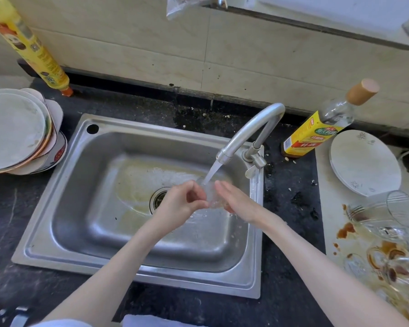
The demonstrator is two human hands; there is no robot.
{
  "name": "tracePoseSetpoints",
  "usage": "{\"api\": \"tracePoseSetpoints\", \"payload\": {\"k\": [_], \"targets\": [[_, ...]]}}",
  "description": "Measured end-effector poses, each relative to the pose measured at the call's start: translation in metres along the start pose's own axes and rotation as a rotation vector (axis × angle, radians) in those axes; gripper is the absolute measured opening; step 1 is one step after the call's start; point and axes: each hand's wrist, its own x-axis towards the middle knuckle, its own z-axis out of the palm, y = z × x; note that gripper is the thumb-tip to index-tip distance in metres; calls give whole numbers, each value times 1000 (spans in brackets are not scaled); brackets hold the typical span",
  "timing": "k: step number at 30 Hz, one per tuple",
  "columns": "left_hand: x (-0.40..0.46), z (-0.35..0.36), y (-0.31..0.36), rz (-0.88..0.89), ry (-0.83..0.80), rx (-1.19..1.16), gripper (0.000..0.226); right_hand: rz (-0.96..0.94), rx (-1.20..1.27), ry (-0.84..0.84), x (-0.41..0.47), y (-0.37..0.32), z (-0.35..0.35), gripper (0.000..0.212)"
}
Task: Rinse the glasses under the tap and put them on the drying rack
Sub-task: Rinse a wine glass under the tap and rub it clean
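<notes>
Left hand [183, 204] loosely curled, right hand [234, 199] flat and spread, both under the stream from the tap [250, 128]. Something clear and blurred between the palms; a glass or only water, cannot tell. Dirty glasses [387, 213] well right of the right hand, some tipped over, on a stained board. Likely light, stiff, fragile, slippery wet; best gripped round the wall.
</notes>
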Motion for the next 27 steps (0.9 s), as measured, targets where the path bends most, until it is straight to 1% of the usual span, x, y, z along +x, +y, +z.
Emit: {"api": "tracePoseSetpoints", "payload": {"k": [1, 2, 3, 5, 6, 7, 8, 9, 10, 12, 13, 14, 17, 18, 19, 21, 22, 23, 24, 25, 27], "targets": [[0, 2, 2, -50, 45, -92, 28, -29, -41, 11, -2, -1, 0, 65], [0, 2, 2, -62, 43, -131, 28, -37, -86, 30, -3, -2, 1, 62], [0, 0, 5, -48, -23, -125, 25, -45, -107, 39, -2, -3, 1, 60], [0, -7, 8, 15, -266, 4, 21, -20, 13, 35, -1, -7, 1, 54], [0, -10, 9, 44, -363, 93, 23, 26, 65, 39, -1, -8, 1, 53], [2, -12, 10, 62, -404, 161, 24, 91, 96, 28, 0, -10, 1, 56], [3, -13, 11, 63, -399, 198, 21, 130, 110, 11, 1, -9, 1, 62], [4, -14, 12, 51, -355, 199, 17, 149, 126, -6, 0, -9, 2, 66], [5, -12, 14, 32, -278, 185, 18, 128, 119, -11, 1, -8, 4, 64], [5, -6, 13, -7, -117, 142, 29, 48, 67, 21, 2, -6, 5, 52], [4, -3, 9, -18, -77, 110, 31, 27, 46, 35, 3, -5, 2, 50], [3, -3, 7, -18, -89, 78, 29, 15, 19, 30, 3, -4, -1, 53], [3, -10, 5, -52, -323, -34, 20, 67, 35, -54, -1, -7, -1, 57], [5, -13, 7, -74, -343, -29, 17, 87, 64, -59, -1, -9, 2, 57], [8, -14, 10, -89, -318, -1, 15, 109, 98, -46, 0, -10, 6, 59], [14, -11, 16, -78, -186, 85, 21, 97, 167, -13, 3, -13, 13, 64], [16, -8, 20, -55, -115, 116, 23, 63, 189, -1, 4, -14, 16, 59], [16, -6, 23, -36, -83, 112, 20, 41, 205, 20, 5, -16, 15, 48], [17, -7, 24, -22, -112, 82, 14, 39, 219, 35, 3, -20, 13, 38], [16, -11, 24, -18, -198, 52, 9, 47, 233, 41, 3, -20, 9, 38], [14, -21, 25, -14, -405, 80, 14, 67, 234, 32, 2, -14, 4, 57]]}}
